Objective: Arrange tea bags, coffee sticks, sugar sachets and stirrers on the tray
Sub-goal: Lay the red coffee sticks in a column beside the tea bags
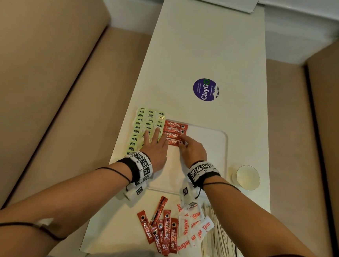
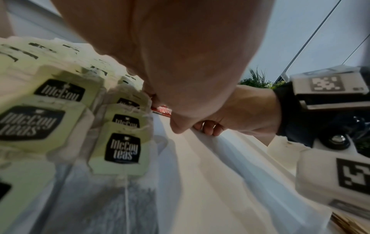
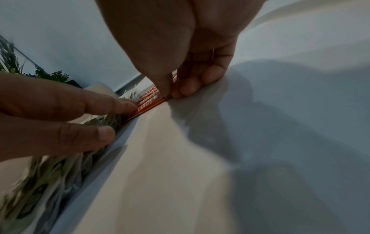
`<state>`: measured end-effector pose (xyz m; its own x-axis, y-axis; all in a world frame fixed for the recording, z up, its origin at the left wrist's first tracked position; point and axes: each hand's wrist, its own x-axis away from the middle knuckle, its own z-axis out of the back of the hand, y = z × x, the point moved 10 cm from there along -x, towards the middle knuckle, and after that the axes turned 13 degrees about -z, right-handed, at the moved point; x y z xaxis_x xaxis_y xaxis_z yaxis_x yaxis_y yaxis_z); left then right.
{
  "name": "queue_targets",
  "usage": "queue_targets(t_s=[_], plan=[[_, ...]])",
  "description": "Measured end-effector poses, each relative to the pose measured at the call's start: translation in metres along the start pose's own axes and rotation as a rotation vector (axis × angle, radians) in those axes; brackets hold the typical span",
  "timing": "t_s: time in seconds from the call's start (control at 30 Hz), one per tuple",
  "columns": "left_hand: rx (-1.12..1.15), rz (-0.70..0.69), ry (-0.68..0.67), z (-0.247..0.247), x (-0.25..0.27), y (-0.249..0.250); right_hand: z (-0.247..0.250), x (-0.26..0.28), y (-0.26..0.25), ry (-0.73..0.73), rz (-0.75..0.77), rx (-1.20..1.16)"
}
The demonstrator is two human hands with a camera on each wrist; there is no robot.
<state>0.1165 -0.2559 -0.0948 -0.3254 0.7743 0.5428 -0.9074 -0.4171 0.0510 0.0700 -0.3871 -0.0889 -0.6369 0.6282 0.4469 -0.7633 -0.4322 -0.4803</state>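
Here, right grip: the right hand (image 1: 193, 151) has its curled fingertips (image 3: 186, 88) pressed on the right end of the nearest coffee stick (image 1: 174, 142), thumb against the same end; grasping that stick.
Left grip: the left hand (image 1: 154, 147) lies flat with fingers spread and straight on the tea bags (image 1: 146, 130), released, holding nothing; one fingertip touches the left end of the red sticks.
Stick position: the nearest coffee stick lies directly under both grips, at the front of a row of four coffee sticks (image 1: 175, 134) in the far left corner of the tray (image 1: 221, 153).
Stick axis: long axis runs left to right across the tray, the four parallel and touching side by side.
Stick look: red sachets with white "NESCAFE CLASSIC" lettering.
Tea bags: pale green tags marked "McCoy teas", overlapping in three columns just left of the sticks.
Loose coffee sticks (image 1: 159, 230): a jumbled red pile on the worktop (image 1: 202, 49) nearer the person.
Sugar sachets (image 1: 195, 227): white with red "Sugar", just right of that pile.
Stirrers (image 1: 218, 241): a wooden bundle right of the sachets.
Cup (image 1: 247, 177): on the worktop just right of the tray.
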Motion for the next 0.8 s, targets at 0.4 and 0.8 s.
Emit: queue_targets(t_s=[0.4, 0.8], plan=[[0.106, -0.063, 0.142, 0.024, 0.026, 0.007, 0.006, 0.030, -0.003, -0.016, 0.047, 0.040], [0.251, -0.231, 0.038, -0.026, 0.090, 0.045, -0.028, 0.127, 0.031, -0.395, 0.268, 0.460]])
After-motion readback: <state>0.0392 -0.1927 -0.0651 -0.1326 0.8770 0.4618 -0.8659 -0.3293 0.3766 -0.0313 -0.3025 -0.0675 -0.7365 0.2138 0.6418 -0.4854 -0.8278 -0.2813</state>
